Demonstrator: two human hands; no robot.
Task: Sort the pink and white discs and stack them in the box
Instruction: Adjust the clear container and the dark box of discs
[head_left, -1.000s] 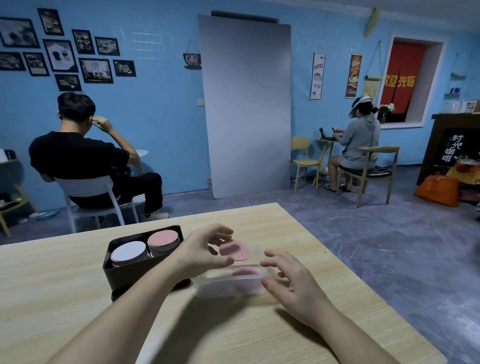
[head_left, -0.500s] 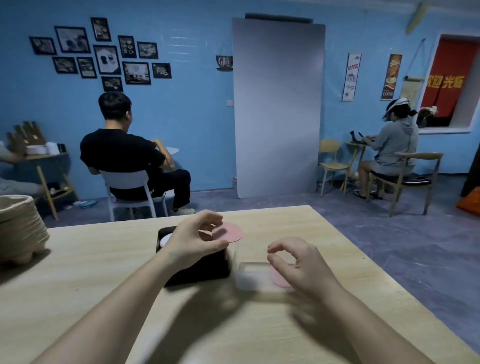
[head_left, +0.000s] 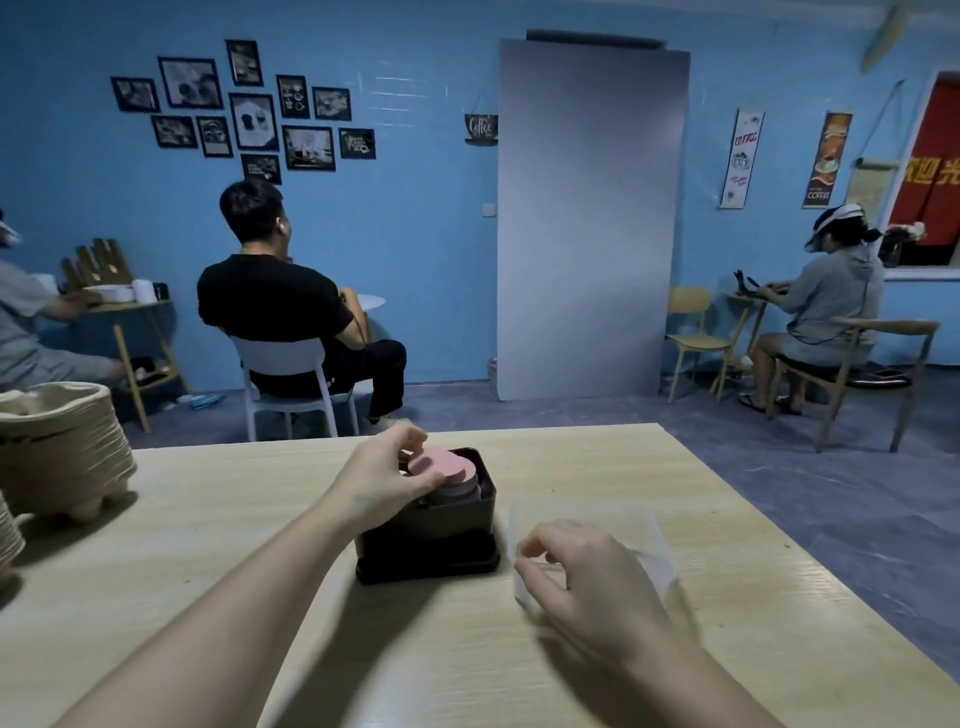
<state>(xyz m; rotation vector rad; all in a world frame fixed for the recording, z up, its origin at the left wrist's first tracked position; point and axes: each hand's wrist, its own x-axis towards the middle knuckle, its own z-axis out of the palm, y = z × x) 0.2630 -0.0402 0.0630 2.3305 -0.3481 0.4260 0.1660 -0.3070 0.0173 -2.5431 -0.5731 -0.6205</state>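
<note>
Our left hand (head_left: 382, 480) pinches a flat round pink disc (head_left: 441, 464) between thumb and fingers, at the top of the stack of pink discs (head_left: 460, 491) in the dark brown rectangular box (head_left: 426, 545). We should level it, centre it on the stack beneath our fingers, then release low. Our right hand (head_left: 589, 577) curls loosely over the clear plastic tub (head_left: 649, 530) on the pale wooden counter (head_left: 208, 519). We cannot tell whether it pinches anything.

Opening of the box (head_left: 426, 540) is blocked from above by the left hand (head_left: 384, 478) and the pink disc (head_left: 441, 464) pinched over it. The clear container (head_left: 649, 530) is set just right of the box, its near half covered by the right hand (head_left: 587, 577). Bare table (head_left: 234, 519) is left between box and tray stack (head_left: 62, 447) at far left
</note>
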